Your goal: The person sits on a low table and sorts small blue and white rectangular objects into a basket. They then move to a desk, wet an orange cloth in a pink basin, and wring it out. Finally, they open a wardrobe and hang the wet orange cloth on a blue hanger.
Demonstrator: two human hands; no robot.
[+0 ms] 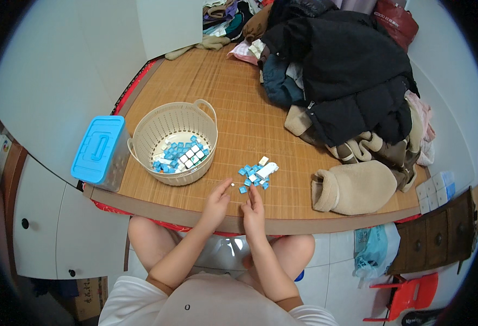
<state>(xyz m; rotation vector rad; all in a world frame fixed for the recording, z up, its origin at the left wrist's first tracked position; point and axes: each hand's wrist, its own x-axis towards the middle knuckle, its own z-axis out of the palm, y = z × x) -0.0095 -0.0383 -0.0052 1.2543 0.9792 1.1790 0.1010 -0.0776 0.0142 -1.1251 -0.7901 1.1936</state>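
A small pile of blue and white tiles (252,175) lies loose on the bamboo mat, with a larger white piece (267,170) on its right side. My left hand (215,204) is just left of the pile, its fingers closed, and a tiny white piece (232,185) shows at the fingertips. At the pile's near edge is my right hand (254,213), fingers stretched toward the tiles and thumb a little apart; I see nothing held in it. To the left stands a cream plastic basket (168,122) with more blue and white tiles inside.
A clear box with a blue lid (98,149) stands left of the basket. On the right lies a beige fleece item (356,187), and behind it a heap of clothes with a black jacket (353,65). The bed's front edge (304,225) runs before my knees. A red stool (410,299) is lower right.
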